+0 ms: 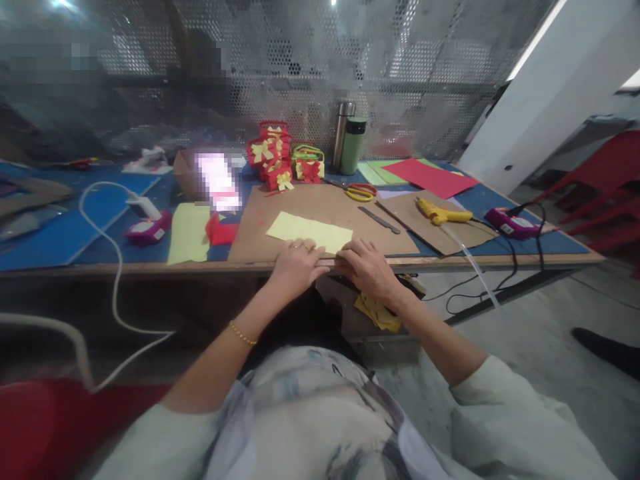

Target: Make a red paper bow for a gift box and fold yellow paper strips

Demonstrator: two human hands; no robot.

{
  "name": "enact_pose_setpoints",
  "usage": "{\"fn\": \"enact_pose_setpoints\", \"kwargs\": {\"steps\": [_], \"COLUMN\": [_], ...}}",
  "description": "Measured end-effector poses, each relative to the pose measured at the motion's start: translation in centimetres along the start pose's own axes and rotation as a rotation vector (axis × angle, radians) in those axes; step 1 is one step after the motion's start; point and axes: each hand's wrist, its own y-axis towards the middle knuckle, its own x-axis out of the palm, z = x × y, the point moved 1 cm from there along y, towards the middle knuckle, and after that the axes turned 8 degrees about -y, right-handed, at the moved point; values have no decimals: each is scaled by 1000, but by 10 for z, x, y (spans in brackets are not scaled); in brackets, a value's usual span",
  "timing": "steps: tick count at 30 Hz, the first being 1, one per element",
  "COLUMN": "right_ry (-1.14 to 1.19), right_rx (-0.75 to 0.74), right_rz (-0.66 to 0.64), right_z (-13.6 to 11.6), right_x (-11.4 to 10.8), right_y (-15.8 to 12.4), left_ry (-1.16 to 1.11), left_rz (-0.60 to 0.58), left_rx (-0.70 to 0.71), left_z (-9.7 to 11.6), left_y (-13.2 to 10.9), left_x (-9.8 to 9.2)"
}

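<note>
A pale yellow sheet of paper [311, 230] lies at a slant on a brown cardboard sheet [250, 233] by the table's front edge. Along the near edge of the paper, my left hand [299, 261] has its fingers bent and closed on it. My right hand [367, 265] grips the same edge at its right end, fingers curled. The thumbs point toward each other below the paper, and the fingertips are partly hidden. Beyond the paper on the right rest a dark craft-knife-like tool [379, 219] and yellow-and-red scissors [359, 192].
A yellow glue gun [443, 212] lies on cardboard at right, beside a purple power socket [511, 223]. Red paper bow boxes [273, 157] and a green bottle [354, 147] stand behind. Another yellow sheet [189, 233], a lit phone [219, 180] and a second purple socket [148, 229] are left.
</note>
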Motion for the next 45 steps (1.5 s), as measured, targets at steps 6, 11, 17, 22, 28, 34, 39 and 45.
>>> {"fn": "enact_pose_setpoints", "kwargs": {"steps": [6, 11, 17, 22, 28, 34, 39, 45], "right_ry": [359, 479, 480, 429, 422, 551, 561, 511], "right_rx": [-22, 2, -47, -124, -27, -16, -38, -93], "right_rz": [45, 0, 8, 71, 51, -21, 31, 69], "right_z": [18, 26, 28, 29, 31, 41, 44, 41], "right_x": [-4, -6, -9, -8, -1, 5, 5, 5], "right_y": [6, 8, 11, 13, 22, 28, 28, 24], "left_ry": [31, -10, -38, -2, -27, -23, 3, 34], "left_rz": [42, 82, 91, 119, 149, 133, 91, 74], "left_rx": [-8, -18, -42, -33, -28, -72, -88, -88], "left_z": [1, 0, -2, -2, -2, 1, 5, 9], "left_y": [0, -3, -5, -7, -8, -8, -6, -3], "left_x": [8, 15, 19, 23, 25, 23, 21, 18]}}
